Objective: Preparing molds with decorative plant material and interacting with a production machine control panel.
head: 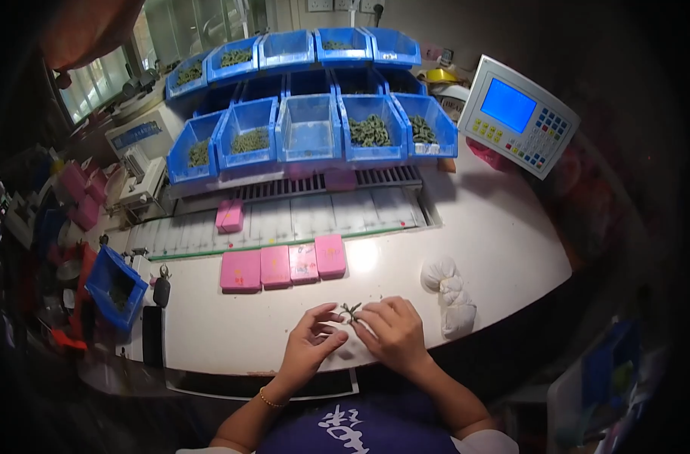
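Note:
My right hand [394, 333] pinches a small green part with thin curved prongs [350, 312] between thumb and fingers, above the white tabletop near its front edge. Its exact kind cannot be told. Just left of it is my left hand [313, 339], its thumb and fingers apart and curved towards the part; contact is not plain. Beyond my hands, several pink blocks [241, 271] stand in a row. Behind them, blue plastic bins [308, 127] are stacked in tiers, several holding similar green parts [370, 130].
A control panel with a blue screen [509, 105] stands at the back right. A knotted white cloth bundle [452, 298] lies right of my hands. A tilted blue bin [116, 288] and a dark phone-like slab [153, 336] are at left. Another pink block [229, 216] sits on the long glossy strip [276, 218].

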Motion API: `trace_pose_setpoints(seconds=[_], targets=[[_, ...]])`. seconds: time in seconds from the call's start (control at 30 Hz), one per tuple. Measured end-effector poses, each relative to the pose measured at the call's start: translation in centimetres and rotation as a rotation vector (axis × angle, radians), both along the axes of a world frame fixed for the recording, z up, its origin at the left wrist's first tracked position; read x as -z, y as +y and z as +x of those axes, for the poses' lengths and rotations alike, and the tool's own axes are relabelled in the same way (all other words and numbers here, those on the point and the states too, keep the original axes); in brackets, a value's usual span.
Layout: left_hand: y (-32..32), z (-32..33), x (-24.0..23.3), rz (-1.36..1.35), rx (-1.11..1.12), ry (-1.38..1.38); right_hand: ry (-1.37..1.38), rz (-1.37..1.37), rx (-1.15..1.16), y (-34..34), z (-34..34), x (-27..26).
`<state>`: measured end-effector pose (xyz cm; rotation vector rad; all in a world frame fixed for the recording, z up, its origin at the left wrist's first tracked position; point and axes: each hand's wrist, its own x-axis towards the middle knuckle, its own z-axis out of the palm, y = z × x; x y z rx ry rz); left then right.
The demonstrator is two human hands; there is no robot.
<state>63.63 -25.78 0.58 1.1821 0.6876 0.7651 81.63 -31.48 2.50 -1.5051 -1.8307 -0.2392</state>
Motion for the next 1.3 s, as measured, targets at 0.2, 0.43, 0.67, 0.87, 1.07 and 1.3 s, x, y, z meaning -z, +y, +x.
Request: trace_pose_setpoints(seconds=[0.2, 0.43, 0.67, 0.87, 1.07, 1.3], targets=[[-1.6, 1.0, -0.4, -0.219, -0.013, -0.133, 0.034, 0.036, -0.071, -2.5, -0.7, -1.7], [-1.5, 0.1, -1.2, -0.243, 0.032, -0.110, 0.311, 0.038, -0.131, -2.7, 0.0, -1.4], [-1.4, -0.4, -1.9, -0.202, 0.061, -0.047, 0.230, 0.030, -0.190, -2.4, 0.3, 0.0], [-1.4, 0.2, -1.4, -0.055, 0.101, 0.000, 0.736, -0.030, -0.038, -3.1, -1.5, 2.2], [-1.3, 0.4, -0.6, -0.152, 0.188, -0.089, 1.243, -0.331, -0.172, -4.0, -2.5, 3.2], [-1.1, 0.8, -0.5, -0.082, 0.042, -0.106, 1.347, -0.417, -0.233, -4.3, -2.1, 2.8]])
